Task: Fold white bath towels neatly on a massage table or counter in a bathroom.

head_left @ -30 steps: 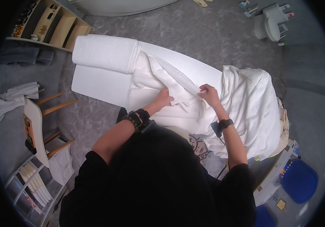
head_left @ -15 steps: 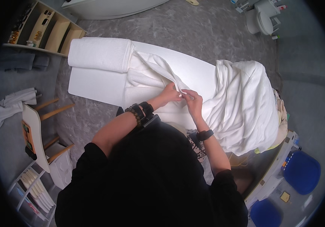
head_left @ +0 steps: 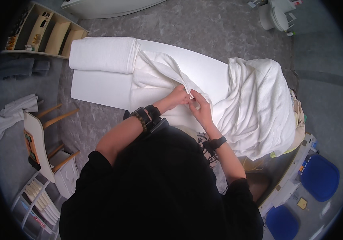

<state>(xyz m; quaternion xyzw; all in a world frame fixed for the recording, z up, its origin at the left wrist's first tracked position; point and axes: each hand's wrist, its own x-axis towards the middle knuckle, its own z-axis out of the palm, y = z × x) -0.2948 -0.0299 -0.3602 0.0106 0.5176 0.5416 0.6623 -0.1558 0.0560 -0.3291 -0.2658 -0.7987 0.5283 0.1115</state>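
One white cloth (head_left: 157, 66), loosely spread on the white table (head_left: 99, 86) at 12 o'clock from the middle of the view, with a long raised edge running down toward 5 o'clock. At the lower end of that edge, the left hand (head_left: 175, 98), fingers curled and gripping the cloth. Just beside, at 4 o'clock from it, the right hand (head_left: 201, 110), fingertips touching the same edge; cannot tell whether pinching it or only resting there. On the left wrist, a dark strap (head_left: 153, 114) and a beaded bracelet; on the right, a dark band (head_left: 217, 143).

At 10 to 11 o'clock, touching the cloth, a thick folded white towel (head_left: 103, 56). At 3 o'clock, a large rumpled white heap of fabric (head_left: 255, 108).

Farther out at 10 o'clock, a wooden shelf (head_left: 57, 36) bearing small bottles (head_left: 11, 41), any labels too small to read. At 8 o'clock, a rack (head_left: 39, 188) with red and blue markings on its contents, likewise unreadable. At 4 o'clock, a blue seat (head_left: 321, 180) beside a strip of coloured blocks, lettering too small to make out. At 1 to 2 o'clock, a white toilet (head_left: 274, 17).
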